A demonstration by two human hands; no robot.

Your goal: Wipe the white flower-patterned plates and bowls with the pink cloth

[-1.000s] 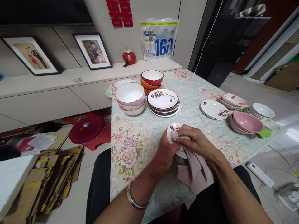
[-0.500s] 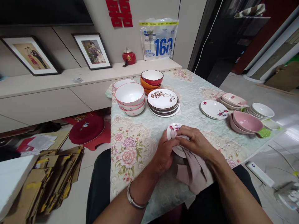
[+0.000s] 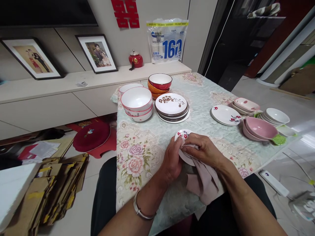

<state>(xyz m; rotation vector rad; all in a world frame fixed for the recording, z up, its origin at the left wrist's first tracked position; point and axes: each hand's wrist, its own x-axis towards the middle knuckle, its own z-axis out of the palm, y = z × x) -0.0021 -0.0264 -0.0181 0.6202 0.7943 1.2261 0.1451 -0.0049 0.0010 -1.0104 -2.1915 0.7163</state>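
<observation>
I count: one small round white plate (image 3: pixel 188 159) with red flowers, one dusty-pink cloth (image 3: pixel 204 182); two plain pink bowls (image 3: pixel 261 127); three white red-rimmed bowls (image 3: pixel 136 99), front stack; two black-framed photographs (image 3: pixel 97 55).

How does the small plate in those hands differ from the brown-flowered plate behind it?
The small plate bears red flowers; the brown-flowered plate brown ones. The small plate is held, a cloth against it; the brown-flowered plate tops a stack. Both are white with floral decoration.
</observation>
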